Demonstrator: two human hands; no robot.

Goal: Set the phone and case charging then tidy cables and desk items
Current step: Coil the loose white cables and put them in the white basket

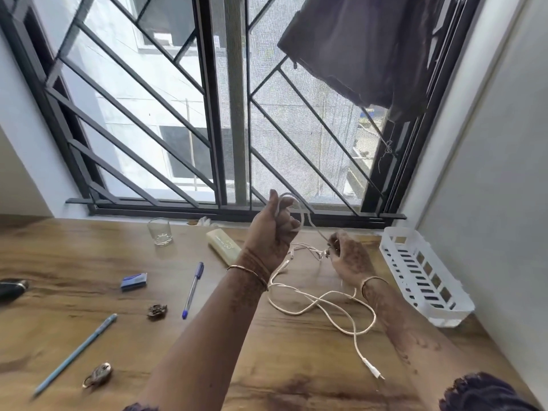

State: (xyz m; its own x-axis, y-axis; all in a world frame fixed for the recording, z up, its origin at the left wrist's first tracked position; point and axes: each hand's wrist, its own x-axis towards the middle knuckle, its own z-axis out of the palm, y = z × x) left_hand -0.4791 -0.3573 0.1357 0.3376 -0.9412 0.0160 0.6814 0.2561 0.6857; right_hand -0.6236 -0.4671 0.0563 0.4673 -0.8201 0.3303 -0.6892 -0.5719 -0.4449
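A long white cable (pixel 320 304) lies in loose loops on the wooden desk (pixel 267 366), its plug end near the front right. My left hand (pixel 272 232) is raised above the desk, fingers closed around a loop of this cable. My right hand (pixel 347 256) is lower and to the right, pinching the same cable near a tangle of thin white wires. A pale yellow case (pixel 224 244) lies flat behind my left hand. No phone is clearly visible.
A white slotted basket (pixel 424 274) stands at the right by the wall. A glass (pixel 160 231), blue eraser (pixel 134 281), blue pen (pixel 192 289), light blue pencil (pixel 77 353), padlock (pixel 99 375), small brown clip (pixel 156 310) and dark object (pixel 12 287) lie on the left.
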